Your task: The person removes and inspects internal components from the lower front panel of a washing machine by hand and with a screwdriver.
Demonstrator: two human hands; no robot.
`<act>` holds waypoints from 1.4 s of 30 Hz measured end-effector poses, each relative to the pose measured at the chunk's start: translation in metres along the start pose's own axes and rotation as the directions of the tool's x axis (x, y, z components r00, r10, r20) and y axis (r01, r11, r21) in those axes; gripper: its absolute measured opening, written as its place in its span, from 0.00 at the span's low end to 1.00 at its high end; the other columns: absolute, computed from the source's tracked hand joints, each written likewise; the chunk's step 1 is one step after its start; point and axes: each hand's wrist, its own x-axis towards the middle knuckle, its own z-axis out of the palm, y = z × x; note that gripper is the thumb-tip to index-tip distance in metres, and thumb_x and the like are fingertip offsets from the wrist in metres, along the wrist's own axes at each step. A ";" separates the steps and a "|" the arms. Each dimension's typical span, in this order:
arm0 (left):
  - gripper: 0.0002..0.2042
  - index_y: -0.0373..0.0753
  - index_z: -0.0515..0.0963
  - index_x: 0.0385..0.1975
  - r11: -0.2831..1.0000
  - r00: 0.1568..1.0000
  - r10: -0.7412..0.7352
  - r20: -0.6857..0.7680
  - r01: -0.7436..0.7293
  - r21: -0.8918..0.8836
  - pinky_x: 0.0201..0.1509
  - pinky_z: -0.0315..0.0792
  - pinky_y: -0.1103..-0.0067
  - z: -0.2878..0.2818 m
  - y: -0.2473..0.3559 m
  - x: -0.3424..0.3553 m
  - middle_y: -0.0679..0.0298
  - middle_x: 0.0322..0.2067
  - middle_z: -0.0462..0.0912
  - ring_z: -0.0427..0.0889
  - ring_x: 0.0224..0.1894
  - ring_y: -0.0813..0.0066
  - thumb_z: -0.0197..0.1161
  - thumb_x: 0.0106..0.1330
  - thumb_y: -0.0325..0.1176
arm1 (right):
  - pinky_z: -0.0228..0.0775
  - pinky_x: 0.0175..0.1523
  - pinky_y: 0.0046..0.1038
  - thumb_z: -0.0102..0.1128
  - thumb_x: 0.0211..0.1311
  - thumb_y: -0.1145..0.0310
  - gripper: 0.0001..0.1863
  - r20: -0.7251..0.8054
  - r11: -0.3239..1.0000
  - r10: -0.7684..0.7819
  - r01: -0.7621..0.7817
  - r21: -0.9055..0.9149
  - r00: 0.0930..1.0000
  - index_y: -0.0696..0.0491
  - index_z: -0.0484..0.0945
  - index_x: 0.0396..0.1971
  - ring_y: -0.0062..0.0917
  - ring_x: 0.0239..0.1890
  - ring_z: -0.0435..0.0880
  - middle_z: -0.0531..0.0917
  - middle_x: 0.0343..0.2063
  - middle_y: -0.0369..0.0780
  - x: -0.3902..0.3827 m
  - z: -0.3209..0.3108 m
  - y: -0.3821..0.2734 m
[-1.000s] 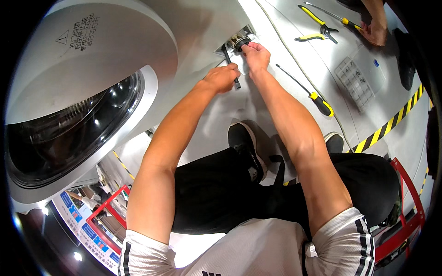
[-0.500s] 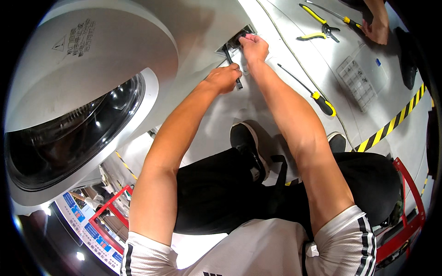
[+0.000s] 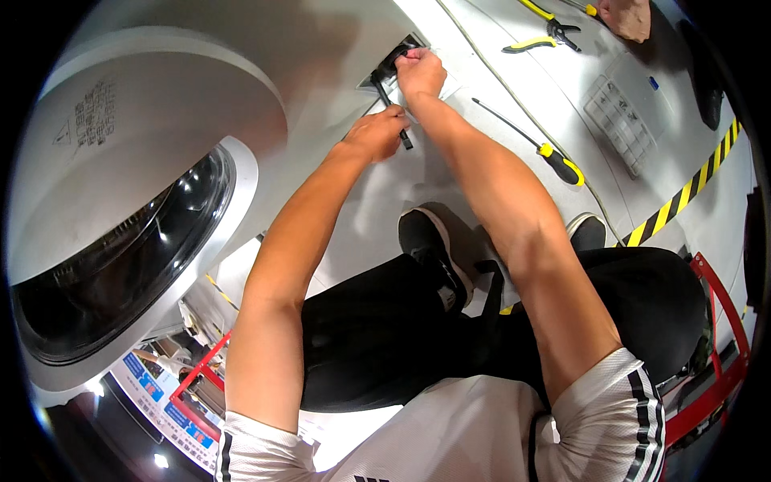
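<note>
A small recessed opening (image 3: 410,40) in the lower panel of a white appliance (image 3: 321,64) holds dark parts. My right hand (image 3: 422,74) is at this opening, fingers pinched on a dark round part (image 3: 398,55), mostly hidden by them and by shadow. My left hand (image 3: 377,132) grips a flat black bar (image 3: 406,141) that slants from the opening's left side down toward me. Right of my hands, a yellow-and-black screwdriver (image 3: 562,165) lies on the grey floor (image 3: 514,104).
Yellow-and-black wire strippers (image 3: 524,47), a clear compartment box (image 3: 622,128), a cable (image 3: 494,68) and striped tape (image 3: 687,193) lie rightward. A co-worker's hand (image 3: 625,18) is at upper right. The appliance's round door (image 3: 120,265) fills the left. A red frame (image 3: 727,345) is beside my knee.
My right hand has moved up into the opening, pushing inward the round metal part that showed outside earlier. My left hand stays on the bar. The whole view has shifted slightly upward and leftward.
</note>
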 end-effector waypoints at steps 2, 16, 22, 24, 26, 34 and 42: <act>0.18 0.45 0.75 0.48 1.000 1.000 0.001 -0.020 -0.002 -0.022 0.56 0.70 0.70 0.000 0.001 -0.003 0.66 0.56 0.67 0.74 0.53 0.65 0.51 0.57 0.25 | 0.74 0.44 0.29 0.66 0.45 0.67 0.10 0.001 0.999 0.045 -0.045 -0.018 0.999 0.54 0.81 0.29 0.31 0.34 0.84 0.85 0.27 0.40 0.000 0.002 -0.001; 0.16 0.46 0.76 0.46 1.000 1.000 -0.015 -0.018 0.014 -0.021 0.56 0.70 0.70 -0.004 0.003 -0.005 0.68 0.55 0.67 0.74 0.53 0.66 0.53 0.58 0.28 | 0.74 0.43 0.31 0.65 0.47 0.70 0.08 0.009 0.998 -0.059 0.059 0.036 0.998 0.53 0.80 0.30 0.33 0.33 0.84 0.84 0.28 0.39 -0.007 -0.003 -0.002; 0.18 0.45 0.74 0.50 1.000 1.000 0.017 -0.002 -0.017 -0.005 0.54 0.71 0.69 -0.003 0.000 -0.005 0.62 0.56 0.67 0.72 0.55 0.63 0.57 0.57 0.28 | 0.75 0.43 0.30 0.65 0.45 0.70 0.08 0.013 0.998 -0.025 0.025 0.061 1.000 0.54 0.80 0.28 0.32 0.33 0.84 0.84 0.27 0.40 -0.002 -0.004 0.003; 0.18 0.44 0.74 0.49 1.000 1.000 0.021 -0.010 -0.021 0.002 0.54 0.71 0.69 -0.003 0.000 -0.005 0.62 0.56 0.67 0.71 0.55 0.63 0.57 0.57 0.27 | 0.74 0.44 0.30 0.65 0.44 0.70 0.08 0.017 0.998 0.004 -0.006 0.067 1.000 0.54 0.80 0.28 0.31 0.33 0.84 0.84 0.27 0.40 -0.001 -0.004 0.003; 0.17 0.44 0.74 0.49 1.000 1.000 0.027 -0.011 -0.027 0.002 0.54 0.71 0.69 -0.004 0.000 -0.005 0.62 0.55 0.67 0.71 0.55 0.64 0.57 0.57 0.27 | 0.74 0.44 0.29 0.65 0.44 0.70 0.08 0.026 0.995 0.055 -0.057 0.079 0.998 0.53 0.81 0.27 0.30 0.32 0.84 0.85 0.27 0.39 0.000 -0.003 0.004; 0.16 0.42 0.75 0.46 0.999 1.000 0.023 0.021 -0.024 0.034 0.56 0.70 0.69 -0.012 0.004 -0.008 0.63 0.54 0.68 0.72 0.55 0.63 0.58 0.56 0.27 | 0.73 0.44 0.26 0.69 0.41 0.66 0.10 0.114 0.987 0.090 -0.104 0.123 0.989 0.54 0.81 0.25 0.30 0.32 0.84 0.85 0.26 0.41 0.012 -0.001 0.034; 0.15 0.41 0.76 0.45 0.998 0.999 0.040 0.009 -0.040 0.048 0.57 0.69 0.69 -0.011 0.003 -0.006 0.63 0.55 0.69 0.71 0.55 0.63 0.59 0.56 0.28 | 0.74 0.39 0.28 0.60 0.51 0.73 0.10 0.272 0.906 0.144 -0.237 0.352 0.952 0.60 0.79 0.34 0.27 0.31 0.83 0.83 0.29 0.41 0.007 -0.022 0.051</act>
